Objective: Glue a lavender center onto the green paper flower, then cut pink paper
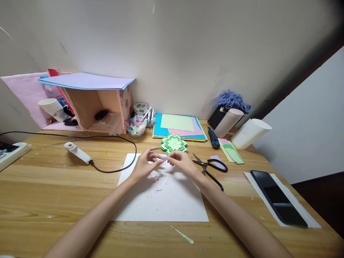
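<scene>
Between the fingertips of both hands is a small piece of lilac paper (pixel 164 158), held above the far part of a white sheet (pixel 161 208) marked with coloured specks. My left hand (pixel 147 163) pinches it from the left, my right hand (pixel 181 162) from the right. Fingers cover much of the piece, so its full shape is hidden. Just beyond my fingertips lies a layered green paper flower (pixel 174 143). Black-handled scissors (pixel 208 165) rest with blades apart beside my right wrist, and another lilac paper piece (pixel 218 162) lies partly under them.
A corded white glue gun (pixel 77 152) lies at left, its black cable curving towards the sheet. Behind stand an open cardboard box (pixel 126 107), a bowl of scraps (pixel 136 127) and stacked coloured paper (pixel 158 125). A blue cutter (pixel 213 138), paper strips (pixel 232 152) and a phone (pixel 278 199) lie at right.
</scene>
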`<state>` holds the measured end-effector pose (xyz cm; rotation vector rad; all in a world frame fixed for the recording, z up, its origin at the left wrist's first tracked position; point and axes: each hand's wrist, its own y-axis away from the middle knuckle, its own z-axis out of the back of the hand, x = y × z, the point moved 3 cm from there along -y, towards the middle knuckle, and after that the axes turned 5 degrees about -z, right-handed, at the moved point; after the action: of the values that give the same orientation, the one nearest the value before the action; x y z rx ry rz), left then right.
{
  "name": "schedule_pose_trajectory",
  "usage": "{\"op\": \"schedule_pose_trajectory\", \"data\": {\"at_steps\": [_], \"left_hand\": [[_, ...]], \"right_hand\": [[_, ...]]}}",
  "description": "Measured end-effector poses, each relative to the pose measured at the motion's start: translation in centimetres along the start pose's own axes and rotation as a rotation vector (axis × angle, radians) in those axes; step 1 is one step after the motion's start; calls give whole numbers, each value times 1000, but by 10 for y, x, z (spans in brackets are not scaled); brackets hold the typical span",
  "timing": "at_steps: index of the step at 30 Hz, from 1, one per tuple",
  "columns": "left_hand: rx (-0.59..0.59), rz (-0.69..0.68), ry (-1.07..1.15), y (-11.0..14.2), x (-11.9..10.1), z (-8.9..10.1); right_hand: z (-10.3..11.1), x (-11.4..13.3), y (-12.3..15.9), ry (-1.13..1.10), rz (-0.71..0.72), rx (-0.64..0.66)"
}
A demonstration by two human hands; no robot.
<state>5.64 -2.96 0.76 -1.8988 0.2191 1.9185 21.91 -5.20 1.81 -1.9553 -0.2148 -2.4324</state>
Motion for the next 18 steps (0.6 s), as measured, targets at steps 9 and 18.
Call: {"op": "schedule_pose_trajectory", "data": {"at_steps": [9, 18], "left_hand": [[-58, 219, 137, 2, 7, -11], [-57, 311, 182, 4, 6, -14]], "right_hand": [[-4, -14, 2, -174, -85, 7], [-1, -19, 6, -251, -120, 0]]}}
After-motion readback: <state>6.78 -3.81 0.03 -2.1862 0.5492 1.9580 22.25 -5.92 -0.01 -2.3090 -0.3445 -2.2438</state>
